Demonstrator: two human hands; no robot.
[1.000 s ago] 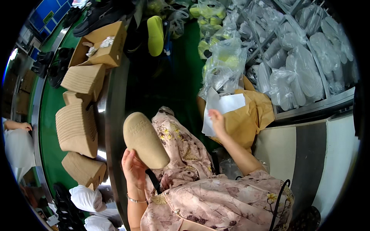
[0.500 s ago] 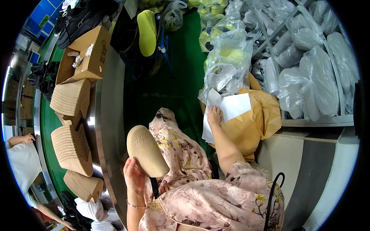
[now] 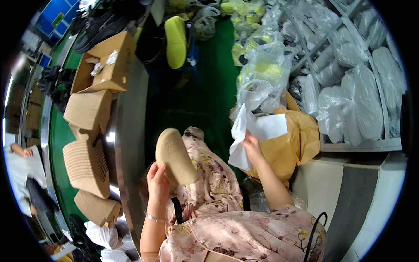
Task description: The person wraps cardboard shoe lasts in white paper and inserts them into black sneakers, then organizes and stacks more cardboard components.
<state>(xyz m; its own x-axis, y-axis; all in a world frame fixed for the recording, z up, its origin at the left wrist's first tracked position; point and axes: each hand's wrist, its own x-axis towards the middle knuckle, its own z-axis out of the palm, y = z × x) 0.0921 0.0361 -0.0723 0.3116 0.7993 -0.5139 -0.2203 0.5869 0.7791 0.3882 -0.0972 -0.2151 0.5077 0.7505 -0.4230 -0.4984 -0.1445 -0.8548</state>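
My left hand (image 3: 159, 183) grips a tan moulded-pulp shoe insert (image 3: 173, 155) with a rounded toe end, held up above my lap. The thumb and fingers pinch its lower left edge. My right hand (image 3: 252, 147) is closed on a white paper sheet (image 3: 238, 146), which is lifted and bent upward. More white paper (image 3: 269, 125) lies beneath and behind it on an opened brown paper wrapper (image 3: 279, 153). Stacks of nested pulp inserts (image 3: 85, 168) stand on the bench to my left.
An open cardboard box (image 3: 104, 81) with crumpled paper sits on the steel-edged bench (image 3: 133, 109). Behind it are black shoes (image 3: 94, 35). Yellow-green soles (image 3: 176, 41) stand ahead. At right, a rack (image 3: 371, 144) holds plastic-bagged grey pieces (image 3: 355, 102). Another person (image 3: 26, 159) is at the far left.
My right hand, earlier resting on the white paper, has pulled a sheet up. My left hand has raised the insert slightly. The whole view has shifted a little.
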